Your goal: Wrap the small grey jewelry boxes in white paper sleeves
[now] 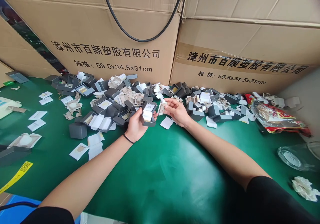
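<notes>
My left hand point(137, 124) is closed around a small dark grey box point(149, 120), which stands open with a white printed paper inside it. Just to its right, my right hand point(178, 111) pinches a beige insert point(162, 107) with a whitish piece at its top. The two hands are close together but apart. Below my right hand, a white card point(166, 122) lies flat on the green table. Behind and beside both hands are piled several dark boxes, beige inserts and white papers; a dark box point(78, 130) sits at the pile's left front.
Large cardboard cartons point(112, 27) stand along the back, with a black cable point(140, 40) looping in front. At right lie a red food package point(275, 114), a clear plastic cup point(291, 158) and crumpled tissue point(305, 188). A yellow strip point(17, 177) is at left.
</notes>
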### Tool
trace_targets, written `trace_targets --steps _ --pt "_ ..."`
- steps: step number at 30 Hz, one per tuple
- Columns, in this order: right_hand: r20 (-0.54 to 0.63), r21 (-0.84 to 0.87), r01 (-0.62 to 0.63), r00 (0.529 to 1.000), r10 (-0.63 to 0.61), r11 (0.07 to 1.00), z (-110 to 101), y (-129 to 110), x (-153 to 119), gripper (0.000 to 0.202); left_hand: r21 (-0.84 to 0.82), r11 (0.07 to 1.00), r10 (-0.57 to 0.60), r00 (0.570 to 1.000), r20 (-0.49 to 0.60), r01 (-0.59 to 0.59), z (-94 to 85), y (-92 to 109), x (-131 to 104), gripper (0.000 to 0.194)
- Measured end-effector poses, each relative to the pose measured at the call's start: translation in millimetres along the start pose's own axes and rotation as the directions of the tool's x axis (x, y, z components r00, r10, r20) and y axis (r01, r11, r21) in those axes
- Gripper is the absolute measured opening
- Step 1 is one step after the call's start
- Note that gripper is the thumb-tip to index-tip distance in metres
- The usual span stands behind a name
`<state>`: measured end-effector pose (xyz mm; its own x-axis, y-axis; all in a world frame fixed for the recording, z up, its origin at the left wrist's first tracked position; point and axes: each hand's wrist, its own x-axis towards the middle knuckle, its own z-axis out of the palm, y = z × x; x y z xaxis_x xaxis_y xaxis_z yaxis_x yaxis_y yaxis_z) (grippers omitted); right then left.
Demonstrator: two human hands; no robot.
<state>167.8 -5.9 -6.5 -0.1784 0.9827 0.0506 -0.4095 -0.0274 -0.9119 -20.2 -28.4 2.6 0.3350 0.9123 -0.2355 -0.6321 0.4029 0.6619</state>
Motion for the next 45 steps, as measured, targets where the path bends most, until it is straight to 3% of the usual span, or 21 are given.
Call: trace_targets --steps 8,13,17,25,37,45 --pt "-0.019 -0.081 0.083 0.996 -0.085 0.993 2 5 2 0.038 -0.025 0.999 0.028 0.999 0.014 -0.028 -0.8 -1 1 0.041" --pt "-0.013 -0.245 0.161 0.985 -0.169 0.956 5 5 0 0.037 -0.021 0.999 0.025 0.999 -0.029 -0.025 0.4 0 0 0.036" --pt "-0.022 -0.434 0.267 0.952 -0.306 0.860 6 8 -2 0.031 0.025 1.000 -0.005 0.999 -0.044 0.007 0.2 0 0 0.037" --pt "0.023 -0.703 0.360 0.874 -0.486 0.614 7 6 -10 0.010 0.043 0.999 -0.017 1.000 -0.022 0.018 -0.7 0 -1 0.038" --pt "0.139 -0.758 0.406 0.866 -0.481 0.511 12 5 -17 0.010 -0.009 0.999 -0.037 0.999 0.006 0.037 3.1 0 -2 0.039" --pt "0.142 -0.788 0.411 0.846 -0.514 0.458 12 6 -18 0.012 -0.040 0.998 -0.044 0.999 -0.002 0.044 0.7 0 0 0.038"
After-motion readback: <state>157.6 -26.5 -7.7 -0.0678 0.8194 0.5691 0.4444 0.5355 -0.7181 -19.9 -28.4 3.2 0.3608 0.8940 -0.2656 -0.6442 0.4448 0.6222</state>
